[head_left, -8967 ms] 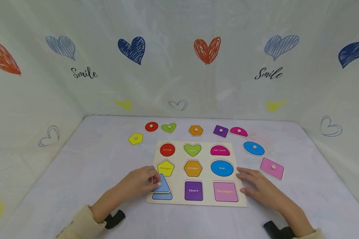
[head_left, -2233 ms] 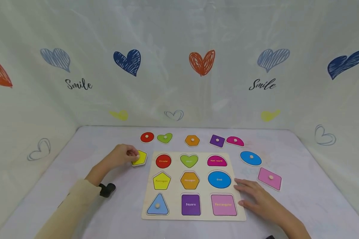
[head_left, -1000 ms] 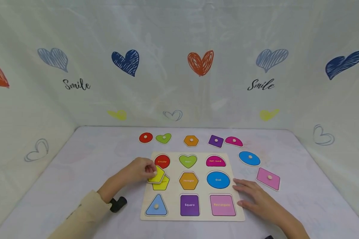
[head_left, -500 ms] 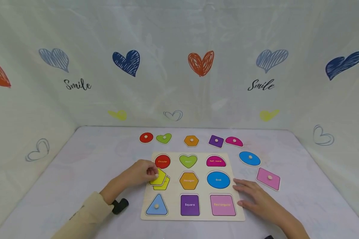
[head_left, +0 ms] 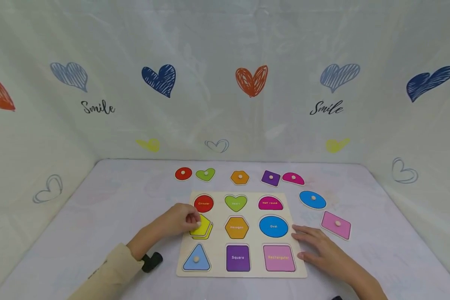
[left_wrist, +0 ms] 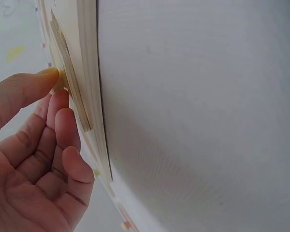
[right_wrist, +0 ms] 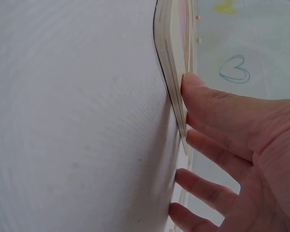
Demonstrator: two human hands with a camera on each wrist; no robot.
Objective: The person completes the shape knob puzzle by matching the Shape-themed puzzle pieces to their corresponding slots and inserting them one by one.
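My left hand (head_left: 177,220) pinches a yellow pentagon puzzle piece (head_left: 203,223) by its small round knob. The piece overlaps the yellow pentagon printed on the wooden puzzle board (head_left: 219,266), a little up and left of its outline. In the left wrist view, thumb and fingertips hold the knob, and the pentagon piece (left_wrist: 71,79) tilts against the board's face. A blue triangle piece (head_left: 196,259) sits in its slot at the board's near left corner. My right hand (head_left: 318,248) rests at the board's right edge, fingers spread, thumb on the rim in the right wrist view.
Behind the board lie a red circle (head_left: 183,173), a green heart (head_left: 205,174), an orange hexagon (head_left: 240,178), a purple square (head_left: 271,178) and a magenta half-round (head_left: 293,178). To the right are a blue oval (head_left: 313,200) and a pink rectangle (head_left: 336,225).
My left hand took the yellow pentagon from the table left of the board and brought it over its printed shape. Earlier, it placed the blue triangle. My right hand stays at the board's edge.
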